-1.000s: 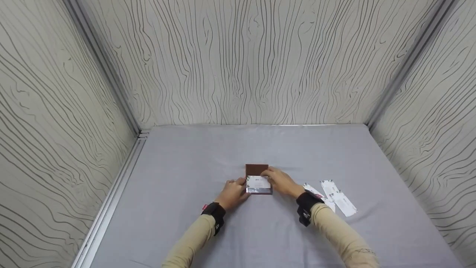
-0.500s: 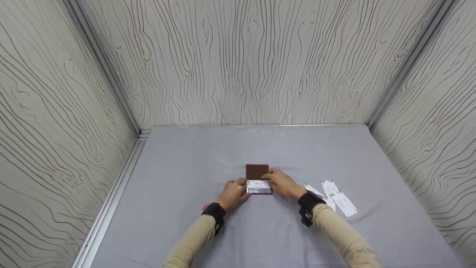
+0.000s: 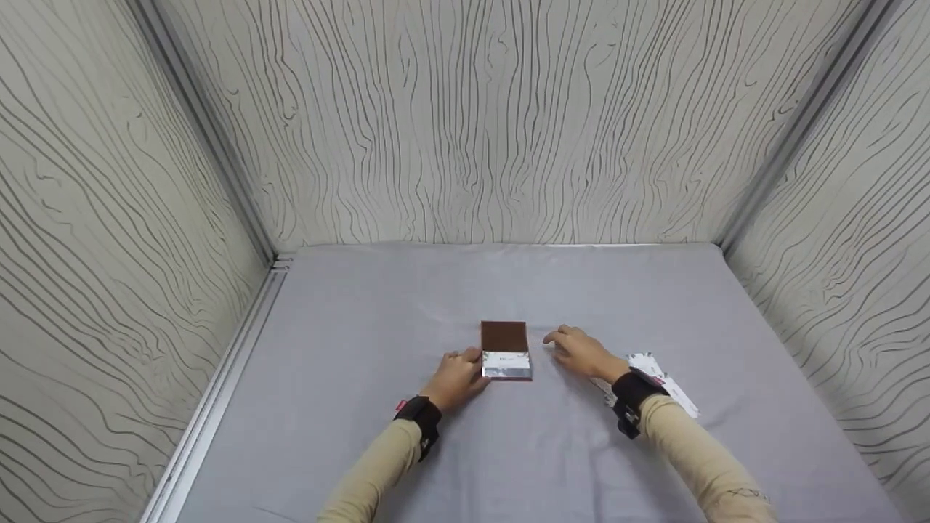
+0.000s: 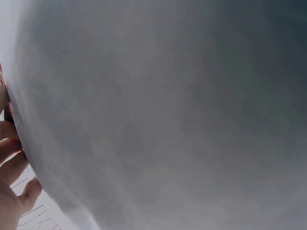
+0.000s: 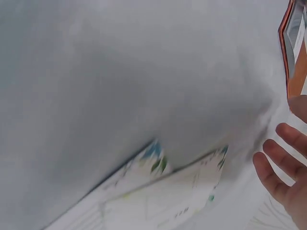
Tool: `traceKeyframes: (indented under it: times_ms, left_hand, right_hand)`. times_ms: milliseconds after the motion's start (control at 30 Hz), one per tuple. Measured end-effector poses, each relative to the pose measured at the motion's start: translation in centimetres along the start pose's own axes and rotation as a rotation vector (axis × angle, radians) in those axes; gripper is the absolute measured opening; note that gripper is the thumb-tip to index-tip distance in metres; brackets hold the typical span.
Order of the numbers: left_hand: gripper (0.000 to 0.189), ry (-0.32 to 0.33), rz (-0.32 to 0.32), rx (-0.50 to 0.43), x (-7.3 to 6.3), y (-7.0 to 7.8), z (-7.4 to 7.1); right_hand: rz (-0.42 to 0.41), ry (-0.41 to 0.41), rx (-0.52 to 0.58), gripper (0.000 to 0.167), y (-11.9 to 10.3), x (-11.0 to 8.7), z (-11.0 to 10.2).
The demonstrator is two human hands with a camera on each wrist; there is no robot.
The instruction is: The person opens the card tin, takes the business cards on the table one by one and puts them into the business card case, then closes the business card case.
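Taking the brown card holder (image 3: 503, 336) as the centre of the dial, with the wood-grain wall (image 3: 465, 123) at twelve, the holder lies opened out on the grey cloth (image 3: 378, 305). Its far half shows a plain brown face; towards six o'clock a leaf-printed business card (image 3: 505, 360) lies across the near half, a silvery strip (image 3: 506, 373) showing along the card's near side. The left hand (image 3: 452, 378), at eight o'clock, grips the holder by its nine o'clock edge, with a finger and the thumb at that edge; the left wrist view catches only part of the hand, so the exact grasp beneath is hidden. The right hand (image 3: 581, 353) is at three o'clock, free and just apart from the holder, its fingers spread and slightly bent. Beyond it, between three and four o'clock, loose white cards (image 3: 679, 394) lie overlapping on the cloth, partly hidden by the right wrist strap (image 3: 639, 388); the right wrist view shows blue and green leaves on their corners. A black left wrist strap (image 3: 419, 412) sits between seven and eight.
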State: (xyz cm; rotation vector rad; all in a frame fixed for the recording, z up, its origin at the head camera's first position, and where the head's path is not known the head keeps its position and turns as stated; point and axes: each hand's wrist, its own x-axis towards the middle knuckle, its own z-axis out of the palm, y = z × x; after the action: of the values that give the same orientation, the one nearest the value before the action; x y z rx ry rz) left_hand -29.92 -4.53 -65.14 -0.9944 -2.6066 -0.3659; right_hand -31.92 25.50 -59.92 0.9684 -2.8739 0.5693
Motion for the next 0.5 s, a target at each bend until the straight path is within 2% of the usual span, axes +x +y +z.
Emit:
traceKeyframes:
  times_ms: [333, 500]
  left_hand:
    - [0.029, -0.032, -0.018, -0.017, 0.0, 0.2, -0.3]
    - [0.027, -0.029, -0.019, -0.025, 0.0, 0.2, -0.3]
  right_hand:
    - [0.123, -0.098, 0.025, 0.027, 2.9, -2.5, -2.5]
    - [0.147, -0.132, 0.059, 0.025, 3.5, -3.7, -3.5]
